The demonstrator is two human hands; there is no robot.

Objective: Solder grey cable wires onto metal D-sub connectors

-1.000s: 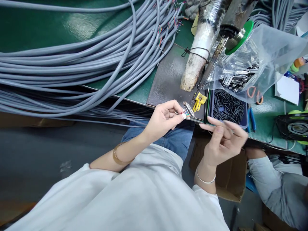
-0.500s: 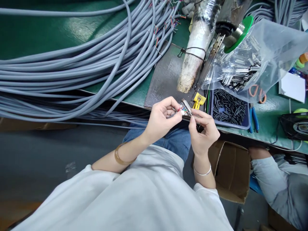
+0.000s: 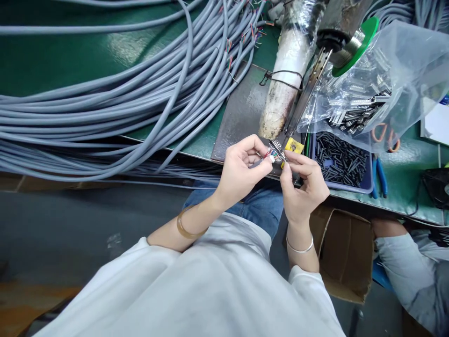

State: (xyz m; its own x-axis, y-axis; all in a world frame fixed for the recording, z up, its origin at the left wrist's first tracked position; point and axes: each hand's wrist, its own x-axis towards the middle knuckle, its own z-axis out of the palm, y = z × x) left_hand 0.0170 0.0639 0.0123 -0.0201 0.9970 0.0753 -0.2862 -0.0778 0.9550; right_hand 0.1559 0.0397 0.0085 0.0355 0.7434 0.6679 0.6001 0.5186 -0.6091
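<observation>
Connector (image 3: 277,147): no readable marking
Cables (image 3: 190,50): no print I can make out
Green spool (image 3: 360,48): nothing legible
Clear bag (image 3: 417,61): nothing legible
Parts tray (image 3: 370,177): no readable label

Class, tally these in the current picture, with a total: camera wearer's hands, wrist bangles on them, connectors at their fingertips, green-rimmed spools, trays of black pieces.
Hands: 2 (left hand, right hand)
Wrist bangles: 2 (tan bangle, silver bangle)
Connector at the fingertips: 1
Green-rimmed spool: 1
Tray of black pieces: 1
Total: 7
</observation>
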